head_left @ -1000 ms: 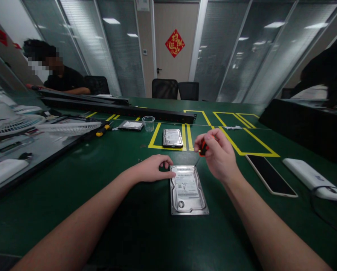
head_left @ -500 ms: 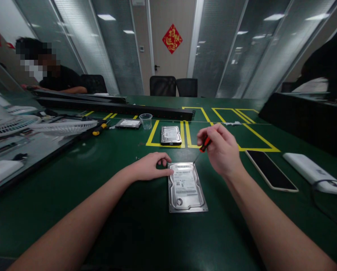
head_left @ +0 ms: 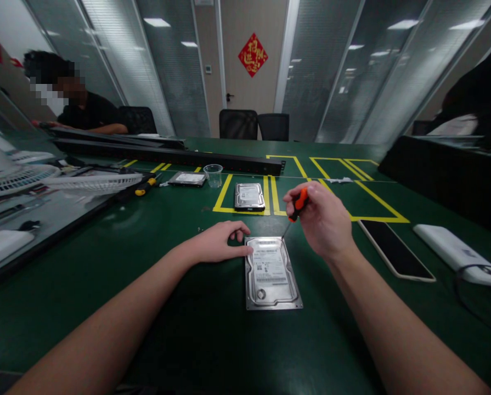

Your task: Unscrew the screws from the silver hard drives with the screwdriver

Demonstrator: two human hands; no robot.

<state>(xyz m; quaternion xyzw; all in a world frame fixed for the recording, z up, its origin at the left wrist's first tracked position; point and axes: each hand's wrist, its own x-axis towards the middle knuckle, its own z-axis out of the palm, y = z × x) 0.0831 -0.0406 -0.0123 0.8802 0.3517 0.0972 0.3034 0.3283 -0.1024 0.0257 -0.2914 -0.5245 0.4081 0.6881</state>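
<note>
A silver hard drive (head_left: 270,274) with a white label lies flat on the green table in front of me. My left hand (head_left: 220,241) steadies its upper left corner, thumb on the top face and fingers curled beside the far edge. Closed around an orange-and-black screwdriver (head_left: 300,204) is my right hand (head_left: 325,222). The screwdriver's thin shaft slants down to the drive's upper right corner, where its tip meets the metal. Whether a screw sits under the tip is too small to tell.
Beyond it are a second hard drive (head_left: 249,197), a third (head_left: 187,179) and a clear plastic cup (head_left: 213,175). A phone (head_left: 395,249) and a white power bank (head_left: 459,255) lie right. Left are a yellow-handled screwdriver (head_left: 145,187) and white fan parts (head_left: 92,185). A person sits far left.
My right hand's grip on the screwdriver has shifted, exposing more of the orange handle. The tip stays at the same corner; my left hand and the drive have hardly moved.
</note>
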